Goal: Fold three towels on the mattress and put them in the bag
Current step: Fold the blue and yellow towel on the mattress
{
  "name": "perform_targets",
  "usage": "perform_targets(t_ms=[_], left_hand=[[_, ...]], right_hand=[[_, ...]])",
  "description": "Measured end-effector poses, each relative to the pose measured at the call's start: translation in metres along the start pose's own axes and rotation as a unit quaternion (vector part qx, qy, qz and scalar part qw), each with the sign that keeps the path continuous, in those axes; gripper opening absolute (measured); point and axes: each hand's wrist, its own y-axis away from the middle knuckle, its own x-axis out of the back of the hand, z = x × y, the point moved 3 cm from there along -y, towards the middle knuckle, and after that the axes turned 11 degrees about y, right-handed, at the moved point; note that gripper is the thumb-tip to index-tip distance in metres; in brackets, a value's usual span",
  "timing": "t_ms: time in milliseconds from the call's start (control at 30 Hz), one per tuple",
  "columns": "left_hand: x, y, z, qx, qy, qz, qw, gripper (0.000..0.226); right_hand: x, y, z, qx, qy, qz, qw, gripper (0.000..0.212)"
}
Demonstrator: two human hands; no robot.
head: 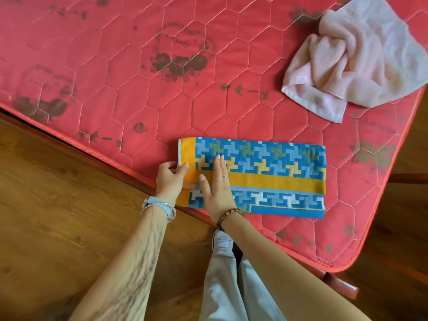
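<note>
No bag or other container appears in the head view; only two towels are in the frame.

The patterned towel [266, 172], blue with light-blue, yellow and green zigzag motifs and a broad yellow band, lies folded into a long flat rectangle near the front edge of the mattress [129, 72]. Its layers are stacked, with a narrower patterned strip and a plain blue border showing along the near side. The left end of the towel reaches the mattress edge.

The left hand [170, 179] is at the left end of the towel, fingers curled over the yellow end border and pinching the folded edge there. The right hand [216, 186] lies flat and open, palm down, fingers extended, pressing on the towel just beside the left hand. It grips nothing. The left wrist carries bangles and a light band; the right wrist carries a beaded bracelet [228, 216], and a ring shows on one finger.

The pink towel [352, 63] lies unfolded and crumpled near the far right corner of the mattress, well apart from the patterned towel.

The mattress is red, quilted in hexagons, with a dark floral print and red piping. It rests on a dark wooden frame [338, 286]. The floor [58, 216] is brown wood-grain. Light grey trousers [231, 286] and one shoe show below the arms.
</note>
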Motion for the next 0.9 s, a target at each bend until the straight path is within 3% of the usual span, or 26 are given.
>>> perform_targets(t_ms=[167,333,500,633,767,833,900], left_hand=[[0.001,0.019,0.026,-0.01,0.115,-0.098,0.988,0.031],[-0.012,0.056,0.05,-0.064,0.114,-0.174,0.976,0.044],[-0.038,0.088,0.063,-0.071,0.079,-0.278,0.955,0.065],[-0.059,0.097,0.057,-0.037,0.038,-0.324,0.945,0.079],[-0.083,0.102,0.053,-0.019,0.085,-0.328,0.941,0.067],[-0.093,0.101,0.051,-0.044,0.092,-0.302,0.948,0.059],[-0.099,0.098,0.048,-0.109,0.076,-0.232,0.963,0.053]], right_hand=[[0.009,-0.003,-0.004,-0.031,-0.046,-0.03,0.998,0.068],[0.034,-0.002,-0.021,-0.054,-0.172,-0.053,0.982,0.066],[0.072,-0.007,-0.027,-0.086,-0.285,-0.08,0.951,0.029],[0.101,-0.01,-0.006,-0.099,-0.223,-0.049,0.969,0.016],[0.119,-0.014,0.034,-0.121,-0.109,0.024,0.986,0.024],[0.123,-0.017,0.049,-0.157,-0.075,0.043,0.984,0.019],[0.127,-0.018,0.06,-0.193,-0.055,0.05,0.978,0.03]])
